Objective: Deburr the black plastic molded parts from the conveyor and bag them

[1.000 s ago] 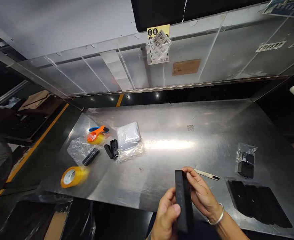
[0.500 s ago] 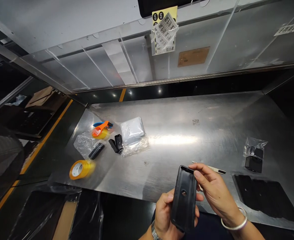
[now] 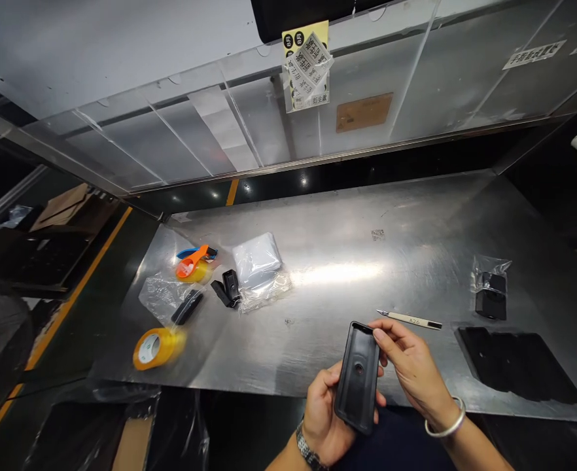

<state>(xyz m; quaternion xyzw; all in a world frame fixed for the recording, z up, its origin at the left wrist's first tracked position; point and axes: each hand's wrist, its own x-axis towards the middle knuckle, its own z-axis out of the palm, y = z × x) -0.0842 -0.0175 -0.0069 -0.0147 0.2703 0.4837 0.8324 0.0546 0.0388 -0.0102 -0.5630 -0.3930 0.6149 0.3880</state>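
A black rectangular plastic case [image 3: 358, 383] with a hollow inside and a small round hole is held up over the front edge of the metal table. My left hand [image 3: 324, 409] wraps round its lower left side, with fingertips showing on the right of it. My right hand [image 3: 409, 360] pinches the upper right corner between thumb and fingers. Just beyond the right hand a pale pen-like tool [image 3: 410, 319] with a dark end lies on the table. Several flat black pieces [image 3: 519, 366] lie side by side to the right.
Bagged black parts [image 3: 491, 294] lie at the right. A stack of clear plastic bags [image 3: 258, 261], small black parts [image 3: 227, 289], an orange tape dispenser [image 3: 193, 263] and a yellow tape roll [image 3: 157, 348] sit at the left of the metal table [image 3: 328, 222]. Clear panels [image 3: 269, 124] stand behind.
The case has tilted slightly, so its inner cavity faces me more. Both hands keep their hold. The view has shifted a little, and the pen-like tool shows more fully.
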